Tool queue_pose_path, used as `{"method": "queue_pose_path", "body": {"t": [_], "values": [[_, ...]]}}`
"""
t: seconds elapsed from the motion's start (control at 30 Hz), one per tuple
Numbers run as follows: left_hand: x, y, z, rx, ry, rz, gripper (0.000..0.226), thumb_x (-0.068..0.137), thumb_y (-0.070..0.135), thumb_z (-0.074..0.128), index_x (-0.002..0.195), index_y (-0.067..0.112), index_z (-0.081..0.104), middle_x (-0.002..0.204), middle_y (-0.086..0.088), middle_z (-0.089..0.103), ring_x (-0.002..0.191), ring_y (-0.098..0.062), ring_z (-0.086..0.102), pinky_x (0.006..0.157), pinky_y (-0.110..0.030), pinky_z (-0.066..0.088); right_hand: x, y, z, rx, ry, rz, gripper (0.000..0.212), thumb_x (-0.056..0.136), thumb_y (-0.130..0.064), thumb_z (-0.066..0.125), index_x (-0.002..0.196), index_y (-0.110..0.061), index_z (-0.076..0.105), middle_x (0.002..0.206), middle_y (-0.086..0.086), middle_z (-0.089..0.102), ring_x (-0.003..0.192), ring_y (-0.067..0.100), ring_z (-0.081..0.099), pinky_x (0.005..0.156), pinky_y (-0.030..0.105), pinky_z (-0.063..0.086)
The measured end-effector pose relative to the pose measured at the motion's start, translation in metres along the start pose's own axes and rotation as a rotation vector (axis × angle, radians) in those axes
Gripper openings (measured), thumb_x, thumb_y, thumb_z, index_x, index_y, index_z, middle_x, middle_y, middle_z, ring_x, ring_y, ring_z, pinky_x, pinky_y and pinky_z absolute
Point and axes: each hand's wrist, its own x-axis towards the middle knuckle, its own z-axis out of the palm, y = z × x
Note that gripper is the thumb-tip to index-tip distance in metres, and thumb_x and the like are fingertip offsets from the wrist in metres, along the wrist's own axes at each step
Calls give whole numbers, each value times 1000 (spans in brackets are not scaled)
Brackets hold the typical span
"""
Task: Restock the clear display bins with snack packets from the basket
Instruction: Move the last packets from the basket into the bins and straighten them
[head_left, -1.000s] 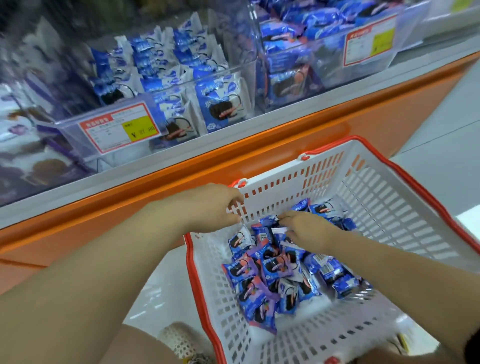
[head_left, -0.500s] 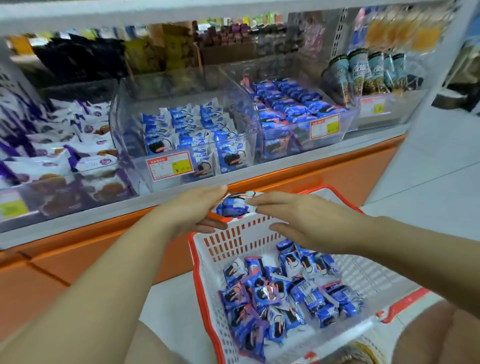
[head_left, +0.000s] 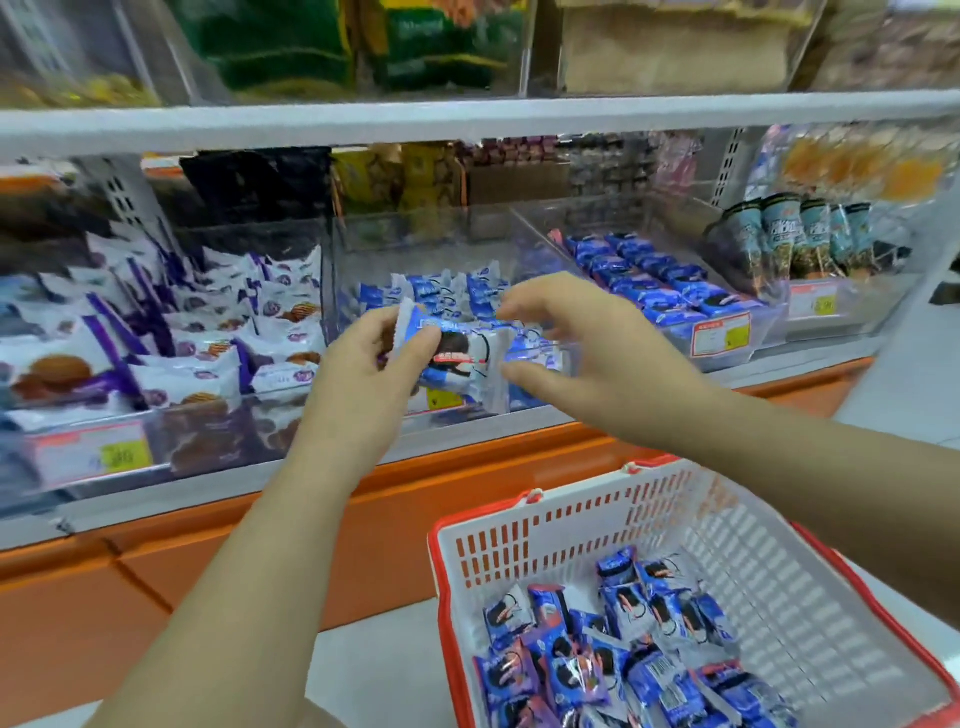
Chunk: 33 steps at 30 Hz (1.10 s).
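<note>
My left hand (head_left: 363, 374) pinches 1 blue packet (head_left: 457, 358) by its left end, thumb on the front and fingers behind, and holds it roughly level in the air. My right hand (head_left: 587, 353) sits at the packet's other end with its fingers loosely spread, index finger above the crimped edge and thumb below it; I cannot tell whether they touch it. The packet hangs in front of the middle bin (head_left: 415, 234), about level with the top of its front wall and not yet inside. Rows of the same blue stock (head_left: 441, 291) stand in the front part of that bin. Just left of it is a bin of white and purple cakes (head_left: 208, 332). Just right is a bin of darker blue packs (head_left: 649, 275) with a red and white tag (head_left: 719, 335) on its front, and beyond that stand teal cones (head_left: 795, 234), upright. The bins sit on a white shelf (head_left: 467, 119) unit above an orange base (head_left: 156, 571). Below my right forearm is the white, red-rimmed basket (head_left: 545, 519), with a heap (head_left: 623, 649) of blue packets in its near end.
</note>
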Motion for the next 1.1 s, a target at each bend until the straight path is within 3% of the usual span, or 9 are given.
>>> {"method": "queue_pose_path", "body": {"t": [0.1,0.2,0.27,0.37,0.5,0.63,0.73,0.9,1.1], "values": [[4,4,-4,58,12,117,15,95,35,61,109,39,63,105,17,68,101,-3,62,84,-27,51,38,-2,15,74,-166,112,62,87,-38,70,142,-25,44,133,-12,55,116,-1,50,92,11,36],[11,7,-7,89,59,159,19,94,33,62,112,39,61,109,21,65,103,2,60,83,-20,49,72,-2,30,60,-270,39,40,89,-31,69,128,-23,61,107,-14,68,91,-9,57,75,6,39],[19,6,-13,96,109,166,18,94,31,62,110,39,61,109,21,65,102,5,60,81,-15,49,90,1,36,76,-279,-2,28,89,-30,70,115,-23,68,89,-16,67,74,-7,56,66,11,40],[34,-1,-26,197,225,170,22,96,29,60,118,31,62,112,17,62,97,5,58,75,-6,43,115,14,44,106,-198,49,25,87,-30,72,111,-24,64,85,-19,61,67,-10,52,62,10,37],[47,-24,-38,483,265,87,28,95,23,61,122,29,61,123,9,54,109,-5,49,85,-18,33,143,38,73,28,-173,150,47,88,-33,71,129,-21,52,104,-9,54,88,4,49,75,17,36],[50,-32,-36,568,260,65,35,92,17,62,124,32,61,131,9,46,123,-15,46,98,-31,39,165,55,102,-24,-299,205,62,87,-34,72,140,-15,45,126,5,56,108,19,55,91,32,45],[50,-32,-35,545,265,60,41,91,13,61,126,34,59,133,11,42,125,-15,45,100,-38,43,171,60,116,-97,-437,155,59,89,-34,69,140,-17,46,124,5,56,105,21,54,82,26,38],[51,-34,-36,540,271,65,43,91,12,59,127,36,58,134,14,42,125,-11,45,96,-31,41,177,60,134,-323,-590,25,54,90,-39,66,139,-24,50,136,2,56,120,24,54,97,40,48],[50,-33,-34,530,275,60,43,92,11,59,127,35,58,135,15,42,119,-3,44,91,-20,31,183,51,148,-507,-547,-93,50,86,-42,70,132,-30,57,122,-2,60,109,24,56,86,37,42]]}}
